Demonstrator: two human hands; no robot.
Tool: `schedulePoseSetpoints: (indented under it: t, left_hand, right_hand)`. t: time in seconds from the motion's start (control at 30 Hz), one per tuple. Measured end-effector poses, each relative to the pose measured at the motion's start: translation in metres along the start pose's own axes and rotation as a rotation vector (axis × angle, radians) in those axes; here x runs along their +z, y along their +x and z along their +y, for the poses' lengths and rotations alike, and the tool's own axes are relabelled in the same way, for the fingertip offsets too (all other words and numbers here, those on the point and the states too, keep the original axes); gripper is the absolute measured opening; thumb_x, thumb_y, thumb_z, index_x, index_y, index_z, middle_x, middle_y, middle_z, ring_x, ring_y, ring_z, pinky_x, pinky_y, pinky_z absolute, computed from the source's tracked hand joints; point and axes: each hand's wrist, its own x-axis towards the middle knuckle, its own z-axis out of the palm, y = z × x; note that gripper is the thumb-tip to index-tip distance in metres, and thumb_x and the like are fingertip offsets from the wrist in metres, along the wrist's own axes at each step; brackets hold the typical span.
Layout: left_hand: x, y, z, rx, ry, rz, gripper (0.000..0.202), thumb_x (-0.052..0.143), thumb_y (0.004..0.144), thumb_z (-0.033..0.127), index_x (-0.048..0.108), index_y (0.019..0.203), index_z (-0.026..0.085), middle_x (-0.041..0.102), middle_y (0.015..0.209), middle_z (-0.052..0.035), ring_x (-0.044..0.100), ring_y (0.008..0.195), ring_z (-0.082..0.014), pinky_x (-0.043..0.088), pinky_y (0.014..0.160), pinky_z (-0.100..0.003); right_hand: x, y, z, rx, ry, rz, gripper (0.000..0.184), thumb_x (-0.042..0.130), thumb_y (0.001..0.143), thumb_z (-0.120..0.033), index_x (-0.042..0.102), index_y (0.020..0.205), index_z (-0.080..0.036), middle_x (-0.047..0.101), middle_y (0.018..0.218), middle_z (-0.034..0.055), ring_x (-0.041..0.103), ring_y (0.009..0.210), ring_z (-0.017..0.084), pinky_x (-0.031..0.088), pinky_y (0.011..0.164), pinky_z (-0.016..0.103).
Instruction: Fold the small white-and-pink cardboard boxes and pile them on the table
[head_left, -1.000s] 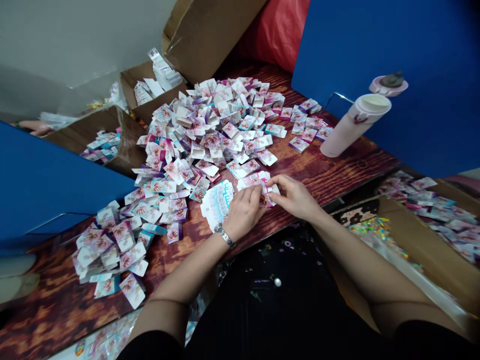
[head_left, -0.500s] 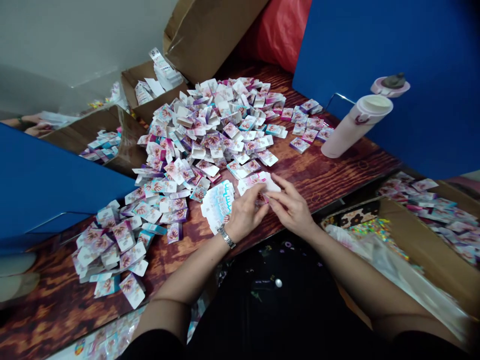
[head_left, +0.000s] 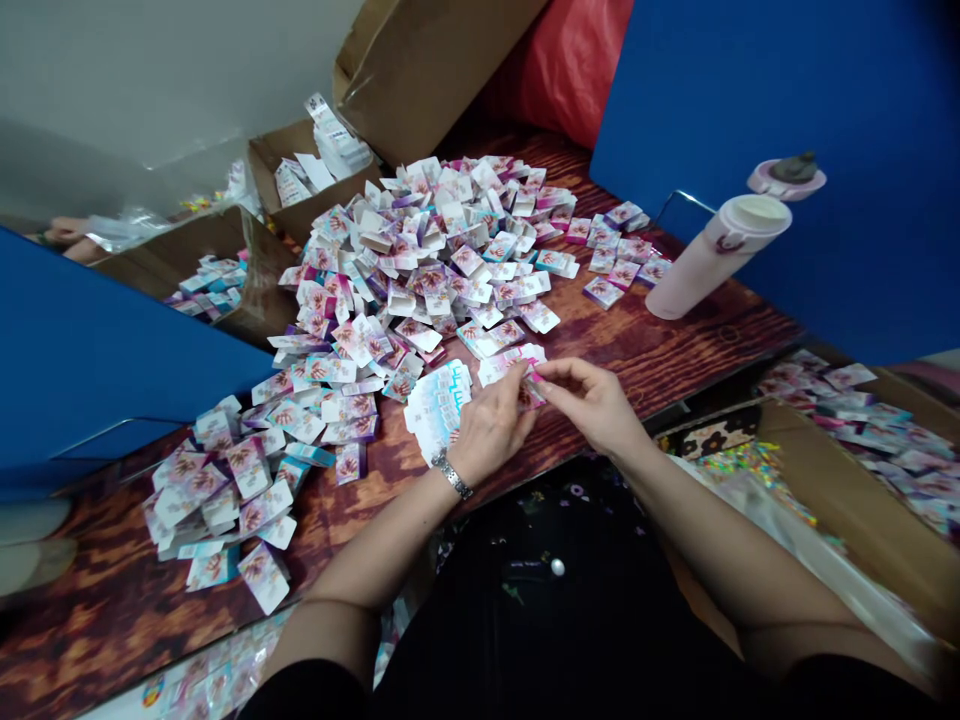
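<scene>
Pink-and-white flat cartons (head_left: 504, 364) lay near the front edge of the desk (head_left: 600, 338), just beyond the narrowly curled fingers of the left hand (head_left: 487, 428) and left of the right hand (head_left: 598, 405), whose fingertips nearly met. Whether either hand gripped a carton was unclear.

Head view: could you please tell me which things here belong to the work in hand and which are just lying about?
Likely in use:
- pink-printed cards, with the left hand and right hand at them
- fanned blue-printed cards, beside the left hand
- heap of small boxes

Probably just lying about:
- pale pink bottle, lid open
- red plastic at the back
</scene>
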Motion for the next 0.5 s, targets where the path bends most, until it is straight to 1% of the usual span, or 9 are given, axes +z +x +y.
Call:
schedulePoseSetpoints:
  t: [0.1, 0.13, 0.23, 0.33, 0.37, 0.43, 0.5]
  left_hand:
    - [0.001, -0.001, 0.0, -0.005, 0.032, -0.01, 0.06, 0.049, 0.094, 0.028, 0.023, 0.146, 0.014, 0.061, 0.124, -0.0148, 0.063, 0.109, -0.0226, 0.054, 0.089, -0.035]
    - [0.001, 0.0, 0.0, 0.001, 0.041, -0.014, 0.06, 0.048, 0.094, 0.027, 0.023, 0.147, 0.015, 0.061, 0.125, -0.0147, 0.063, 0.111, -0.0226, 0.054, 0.09, -0.035]
    - [0.001, 0.001, 0.002, 0.004, 0.073, -0.013, 0.061, 0.046, 0.095, 0.026, 0.02, 0.149, 0.013, 0.059, 0.129, -0.0167, 0.061, 0.114, -0.0237, 0.053, 0.092, -0.035]
    - [0.005, -0.003, 0.003, -0.008, 0.083, -0.015, 0.06, 0.042, 0.096, 0.025, 0.018, 0.149, 0.01, 0.058, 0.129, -0.0186, 0.061, 0.112, -0.0245, 0.053, 0.09, -0.035]
    - [0.007, -0.004, 0.002, -0.014, 0.087, -0.022, 0.059, 0.041, 0.096, 0.025, 0.019, 0.149, 0.009, 0.059, 0.128, -0.0188, 0.062, 0.11, -0.0244, 0.054, 0.088, -0.035]
    - [0.008, -0.005, -0.002, -0.022, 0.111, -0.077, 0.058, 0.042, 0.096, 0.027, 0.023, 0.148, 0.008, 0.062, 0.121, -0.0187, 0.064, 0.103, -0.0239, 0.055, 0.083, -0.034]
    - [0.001, 0.002, -0.011, -0.009, 0.149, -0.169, 0.056, 0.044, 0.096, 0.032, 0.03, 0.145, 0.01, 0.067, 0.109, -0.0162, 0.067, 0.093, -0.0226, 0.056, 0.076, -0.032]
  right_hand:
    - [0.0, -0.005, -0.007, -0.129, -0.275, 0.027, 0.015, 0.064, 0.085, -0.028, 0.07, 0.096, -0.02, 0.07, 0.097, 0.0045, 0.066, 0.089, 0.019, 0.054, 0.081, 0.033]
    - [0.002, -0.007, -0.008, -0.182, -0.369, 0.036, 0.015, 0.061, 0.087, -0.026, 0.071, 0.098, -0.022, 0.069, 0.099, 0.0045, 0.066, 0.09, 0.019, 0.054, 0.081, 0.033]
    - [0.011, -0.018, -0.009, -0.337, -0.566, 0.066, 0.026, 0.048, 0.093, -0.019, 0.069, 0.11, -0.024, 0.069, 0.105, 0.0056, 0.064, 0.097, 0.02, 0.053, 0.088, 0.035]
    - [0.022, -0.029, 0.0, -0.512, -0.657, 0.105, 0.036, 0.043, 0.094, -0.014, 0.062, 0.123, -0.02, 0.067, 0.115, 0.0088, 0.061, 0.108, 0.023, 0.049, 0.099, 0.04]
    - [0.024, -0.031, 0.003, -0.542, -0.666, 0.109, 0.037, 0.043, 0.094, -0.014, 0.061, 0.125, -0.019, 0.066, 0.118, 0.0094, 0.06, 0.111, 0.023, 0.048, 0.101, 0.041]
    - [0.022, -0.032, 0.011, -0.51, -0.655, 0.068, 0.036, 0.043, 0.095, -0.017, 0.06, 0.126, -0.02, 0.066, 0.119, 0.0089, 0.061, 0.112, 0.023, 0.049, 0.1, 0.04]
    - [0.011, -0.027, 0.019, -0.398, -0.623, -0.02, 0.032, 0.044, 0.096, -0.022, 0.061, 0.123, -0.022, 0.068, 0.114, 0.0065, 0.064, 0.105, 0.021, 0.052, 0.094, 0.038]
